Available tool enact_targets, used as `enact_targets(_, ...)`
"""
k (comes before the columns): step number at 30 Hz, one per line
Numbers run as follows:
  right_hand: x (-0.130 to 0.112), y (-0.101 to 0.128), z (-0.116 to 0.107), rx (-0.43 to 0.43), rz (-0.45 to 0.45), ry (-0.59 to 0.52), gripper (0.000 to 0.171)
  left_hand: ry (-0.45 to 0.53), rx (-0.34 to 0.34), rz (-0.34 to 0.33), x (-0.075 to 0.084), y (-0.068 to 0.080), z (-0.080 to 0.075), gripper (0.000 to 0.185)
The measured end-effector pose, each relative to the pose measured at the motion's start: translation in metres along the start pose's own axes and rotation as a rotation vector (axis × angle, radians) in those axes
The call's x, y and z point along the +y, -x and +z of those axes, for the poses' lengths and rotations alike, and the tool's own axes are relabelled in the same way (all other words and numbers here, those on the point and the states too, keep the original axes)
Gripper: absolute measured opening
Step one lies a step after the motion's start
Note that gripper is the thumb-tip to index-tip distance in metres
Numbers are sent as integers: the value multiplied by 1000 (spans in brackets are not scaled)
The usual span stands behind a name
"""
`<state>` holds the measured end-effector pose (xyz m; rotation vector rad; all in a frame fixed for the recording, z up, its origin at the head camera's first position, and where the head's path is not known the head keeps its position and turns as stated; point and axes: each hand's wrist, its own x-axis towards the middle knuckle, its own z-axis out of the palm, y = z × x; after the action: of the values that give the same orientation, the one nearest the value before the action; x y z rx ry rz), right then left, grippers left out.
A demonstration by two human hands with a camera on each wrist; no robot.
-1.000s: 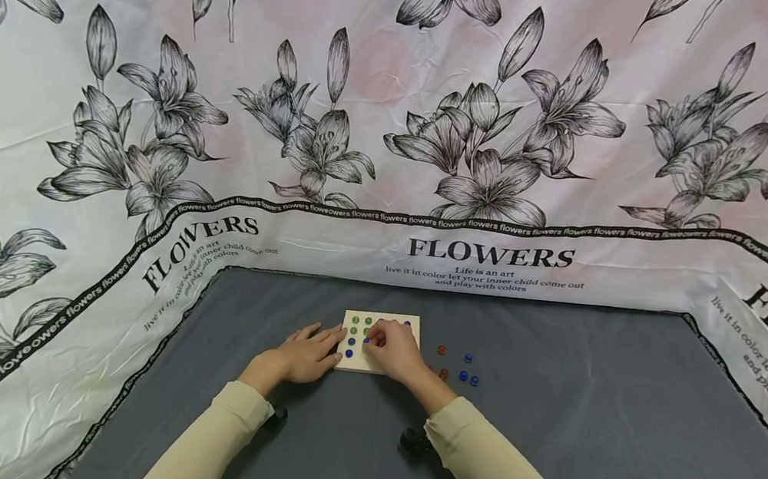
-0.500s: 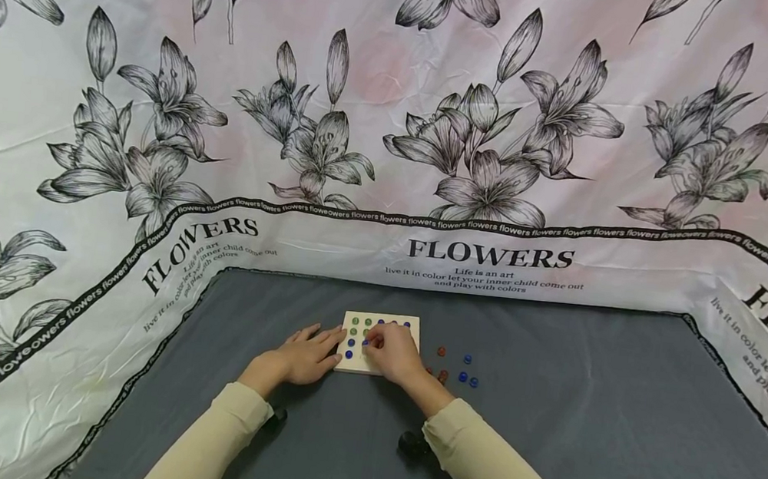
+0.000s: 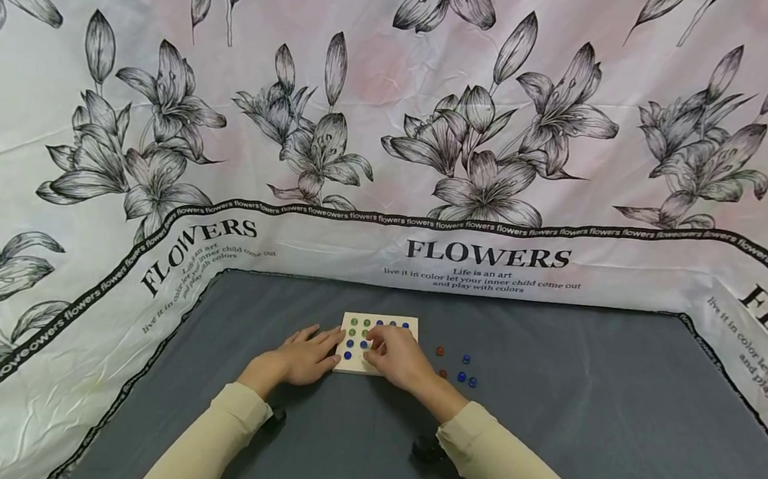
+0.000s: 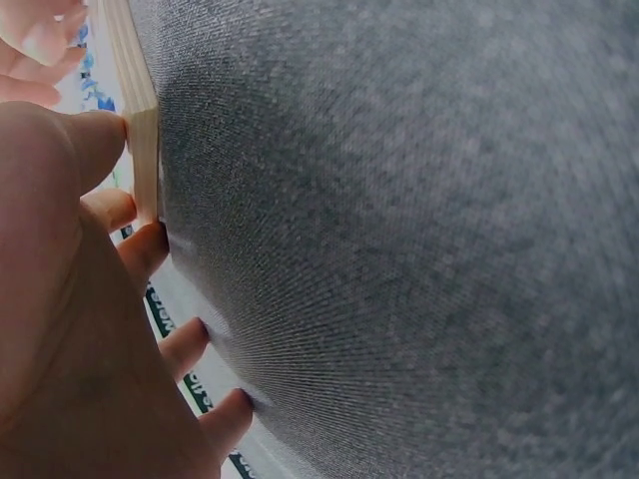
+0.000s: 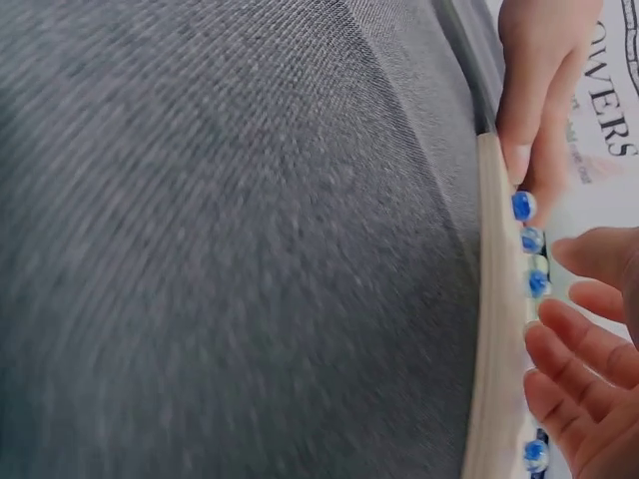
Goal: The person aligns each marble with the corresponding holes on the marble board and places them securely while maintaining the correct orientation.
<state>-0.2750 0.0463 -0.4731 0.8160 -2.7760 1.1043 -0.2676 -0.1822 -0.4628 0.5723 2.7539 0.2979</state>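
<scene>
A pale wooden board [image 3: 366, 370] with rows of round dimples lies on the grey cloth. My left hand [image 3: 305, 359] rests at its left side, thumb and fingertips touching the edge, the other fingers spread on the cloth. Green marbles [image 3: 354, 321] fill places at the far left of the board; blue marbles [image 3: 348, 355] sit nearer me and along the far row. My right hand [image 3: 400, 358] hovers over the board's right half, hiding part of it. Its fingers [image 5: 569, 344] are parted and hold nothing, close beside a blue marble [image 3: 363, 345] seated in the second column.
Right of the board lie several loose blue marbles [image 3: 462, 376] and red-brown marbles [image 3: 440, 350], partly near my right wrist. Behind the table hangs a white flower-printed cloth [image 3: 327, 249]. A dark object [image 3: 428, 449] shows under the right wrist.
My right thumb and fingers have let go of the blue marble in the second column, which now shows uncovered. The hand has drawn slightly right. My left hand stays on the board's edge.
</scene>
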Motion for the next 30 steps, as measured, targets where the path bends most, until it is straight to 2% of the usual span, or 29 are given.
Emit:
enact_targets(12, -8, 19, -27, -62, 2, 54, 29, 7, -4, 13, 0, 3, -1, 57)
enact_targets(17, -8, 28, -35, -52, 6, 85, 29, 2, -4, 23, 0, 5, -2, 57)
enact_targets(30, -9, 50, -56, 11, -61, 78, 31, -3, -10, 36, -4, 9, 0, 58)
